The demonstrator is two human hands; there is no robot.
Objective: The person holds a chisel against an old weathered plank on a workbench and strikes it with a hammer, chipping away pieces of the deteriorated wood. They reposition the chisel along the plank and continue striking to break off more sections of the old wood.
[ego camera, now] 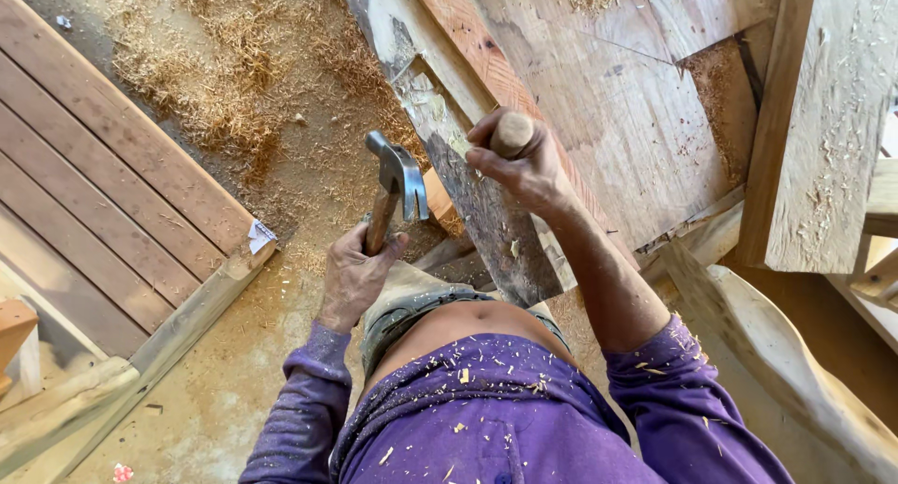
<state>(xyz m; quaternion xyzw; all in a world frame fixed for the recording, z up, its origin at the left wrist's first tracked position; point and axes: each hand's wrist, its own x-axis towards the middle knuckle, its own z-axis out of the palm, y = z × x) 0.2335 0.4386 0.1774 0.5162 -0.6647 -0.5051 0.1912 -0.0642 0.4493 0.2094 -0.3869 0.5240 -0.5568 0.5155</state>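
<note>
My left hand [354, 276] grips the wooden handle of a claw hammer [393, 180], its steel head raised level with the dark edge of a rough wooden slab [486, 213]. My right hand [520, 164] is closed around the round wooden handle of a chisel [512, 133], held upright against the slab's dark weathered edge. The chisel's blade is hidden by my hand. The hammer head hangs a short way left of the chisel handle, not touching it. Purple sleeves speckled with wood chips cover both arms.
Sawdust and shavings [224, 72] cover the ground at upper left. A slatted wooden panel [103, 194] lies at left. Broad planks [617, 101] and a thick beam [823, 129] lie ahead and right. A log [786, 353] runs along the lower right.
</note>
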